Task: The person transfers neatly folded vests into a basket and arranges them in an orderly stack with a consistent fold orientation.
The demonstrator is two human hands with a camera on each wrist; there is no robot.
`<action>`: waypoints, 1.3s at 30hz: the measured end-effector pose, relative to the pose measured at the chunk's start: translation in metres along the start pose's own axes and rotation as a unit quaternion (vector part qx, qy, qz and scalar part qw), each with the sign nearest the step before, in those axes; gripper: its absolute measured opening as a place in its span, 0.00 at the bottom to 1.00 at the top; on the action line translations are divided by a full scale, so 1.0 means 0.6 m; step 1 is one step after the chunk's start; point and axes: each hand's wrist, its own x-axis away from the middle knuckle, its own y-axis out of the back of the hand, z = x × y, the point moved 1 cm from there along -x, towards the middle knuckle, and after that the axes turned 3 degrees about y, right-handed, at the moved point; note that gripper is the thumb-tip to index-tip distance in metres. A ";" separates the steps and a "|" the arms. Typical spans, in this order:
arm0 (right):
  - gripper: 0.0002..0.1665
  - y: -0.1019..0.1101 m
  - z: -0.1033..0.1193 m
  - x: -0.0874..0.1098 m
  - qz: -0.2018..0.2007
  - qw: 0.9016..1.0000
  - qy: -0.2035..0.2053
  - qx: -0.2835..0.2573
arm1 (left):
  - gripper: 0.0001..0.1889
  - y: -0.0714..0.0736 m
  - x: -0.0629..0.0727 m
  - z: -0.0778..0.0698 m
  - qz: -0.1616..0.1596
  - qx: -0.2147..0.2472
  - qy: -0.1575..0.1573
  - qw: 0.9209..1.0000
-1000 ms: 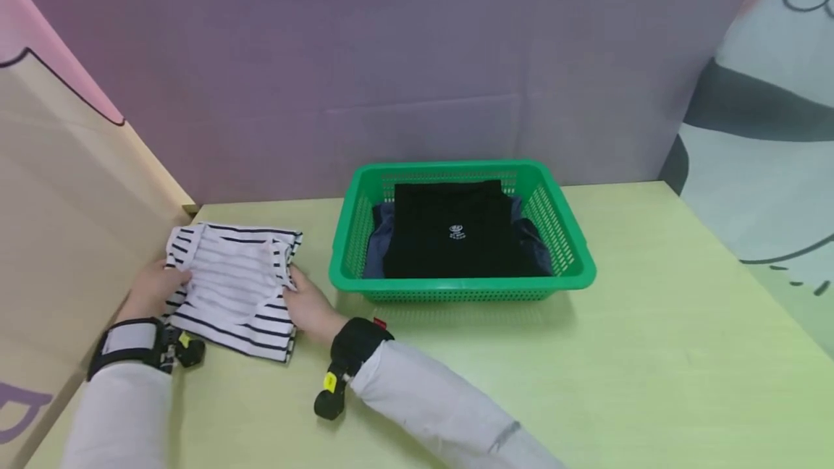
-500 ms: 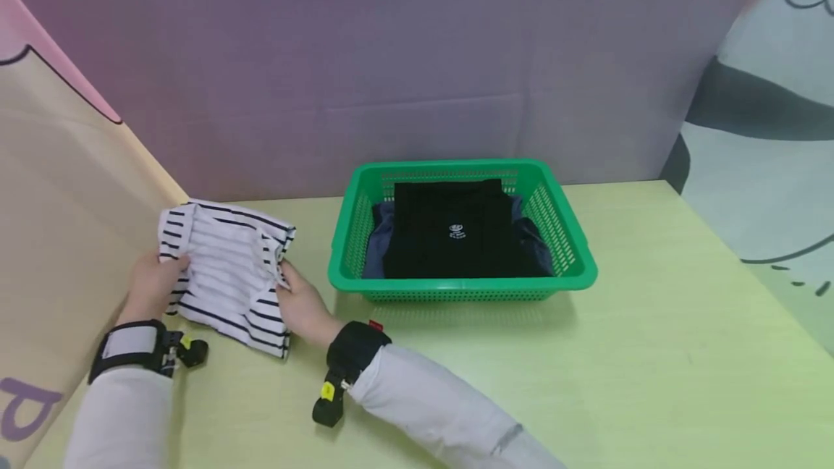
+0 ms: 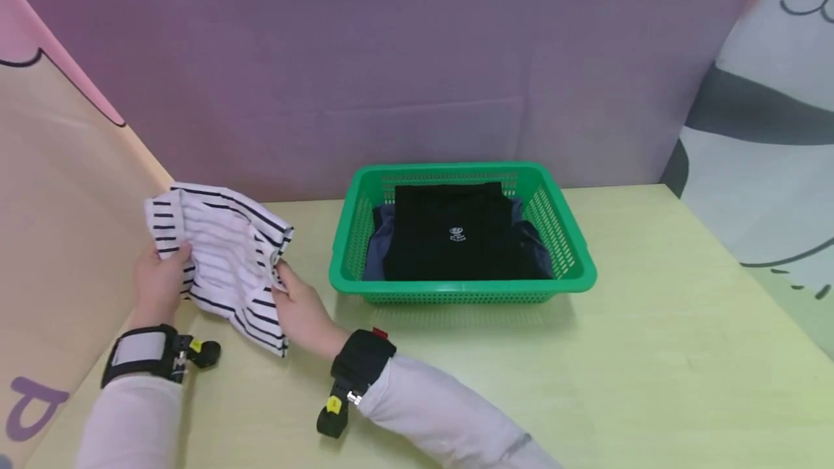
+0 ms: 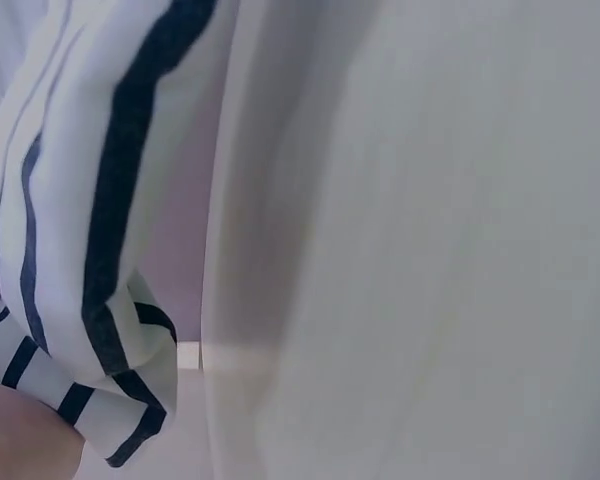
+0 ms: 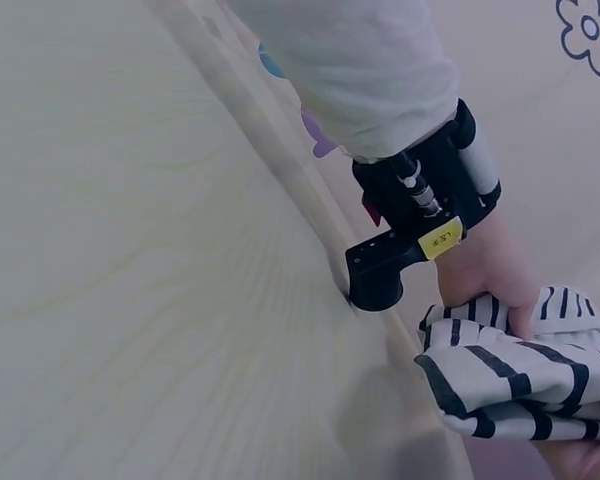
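Both hands hold a folded white garment with black stripes [image 3: 224,252], at the left of the head view. The left hand [image 3: 159,281] grips its left side, thumb on top and the other fingers hidden beneath. At the opposite side the right hand [image 3: 306,313] pinches the edge, thumb uppermost. The cloth sags a little between them, its far left corner raised, and a shadow falls on the table below. In the right wrist view the striped bundle [image 5: 520,380] hangs over the table edge side, layers folded together. The left wrist view shows its rounded striped fold [image 4: 90,220] close up.
A green basket [image 3: 462,286] stands right of the hands, at the back of the pale table [image 3: 651,324]. Inside lie a folded black garment [image 3: 449,237] with a small white print and dark blue cloth [image 3: 378,248] under it. Printed curtains [image 3: 65,165] border the left and back.
The striped garment has been lifted and tilted, its far left corner rising up and to the left. The left hand has moved slightly right, still gripping. The basket has not moved.
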 end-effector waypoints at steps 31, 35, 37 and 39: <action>0.23 0.081 0.050 0.035 0.026 0.985 0.150 0.082 | 0.09 -0.070 0.071 -0.049 0.000 0.421 -0.084 0.903; 0.20 0.101 0.066 0.037 0.026 0.983 0.155 0.098 | 0.08 -0.067 0.086 -0.067 0.015 0.452 -0.089 0.888; 0.20 0.112 0.074 0.039 0.029 0.984 0.149 0.096 | 0.07 -0.067 0.092 -0.074 0.022 0.462 -0.092 0.882; 0.19 0.125 0.082 0.040 0.030 0.985 0.142 0.095 | 0.07 -0.068 0.099 -0.081 0.026 0.460 -0.096 0.882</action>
